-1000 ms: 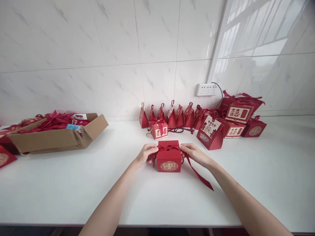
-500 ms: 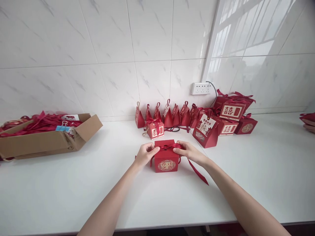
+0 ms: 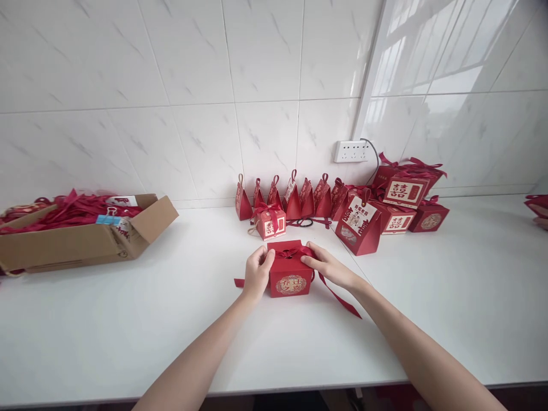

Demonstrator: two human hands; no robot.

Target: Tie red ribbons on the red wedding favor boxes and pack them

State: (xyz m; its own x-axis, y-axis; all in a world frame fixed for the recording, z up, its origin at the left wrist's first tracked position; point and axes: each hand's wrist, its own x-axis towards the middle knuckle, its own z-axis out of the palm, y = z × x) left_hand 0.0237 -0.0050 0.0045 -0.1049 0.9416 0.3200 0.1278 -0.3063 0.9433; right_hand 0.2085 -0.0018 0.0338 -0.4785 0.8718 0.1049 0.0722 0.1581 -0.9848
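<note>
A red gift box [image 3: 290,285] with a round gold emblem stands upright on the white table, a red ribbon [image 3: 341,301] crossing its top and trailing on both sides. My left hand [image 3: 258,272] is at the box's left upper side, thumb and fingers closed at the ribbon; the exact hold is partly hidden. On the right, my right hand [image 3: 326,264] pinches the ribbon near the top of the box, thumb over the lid's edge. A knot or twist of ribbon lies between the hands.
Behind stand a small tied box [image 3: 271,224], several red cone-shaped boxes [image 3: 243,206] and a larger pointed box [image 3: 363,234]. Stacked red boxes [image 3: 405,192] are at right, below a power strip [image 3: 351,152]. An open carton [image 3: 85,244] of ribbons sits at left.
My left hand has turned more upright and shifted slightly from the knot to the box's left side. My right hand has barely moved. The view has shifted slightly.
</note>
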